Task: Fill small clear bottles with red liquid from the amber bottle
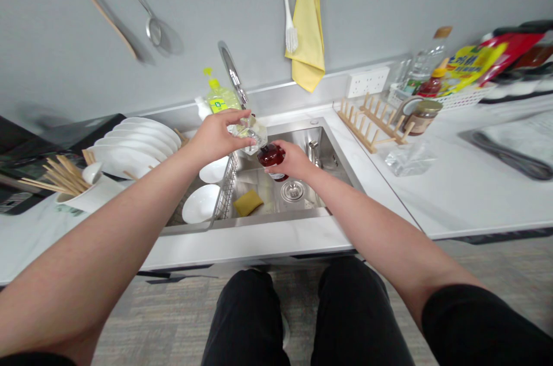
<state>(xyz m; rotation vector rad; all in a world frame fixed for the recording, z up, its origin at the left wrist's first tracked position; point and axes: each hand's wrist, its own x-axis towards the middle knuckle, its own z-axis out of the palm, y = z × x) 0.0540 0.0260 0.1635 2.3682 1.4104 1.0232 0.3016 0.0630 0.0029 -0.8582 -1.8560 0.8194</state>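
Dark red and glossy, a bottle [272, 154] sits in the right hand [294, 159] in the head view, held over the sink [273, 197], its dark top leaning left and away. That grip curves around the bottle's right side, thumb and fingers parted by its width and closed on it. Left of it and slightly farther off, the left hand [220, 134] has a narrower grip, thumb and fingertips spread across a clear piece [254, 134] just beside the bottle's top; whether they touch is hard to tell. By its look the bottle should be stiff, moderately heavy if full and slippery when wet, so its body, around the middle, seems the surest hold. Probably light, the clear piece could slide or crush; its edges suit a gentle pinch. Below, a yellow sponge [247, 203] lies left of the drain [292, 191].
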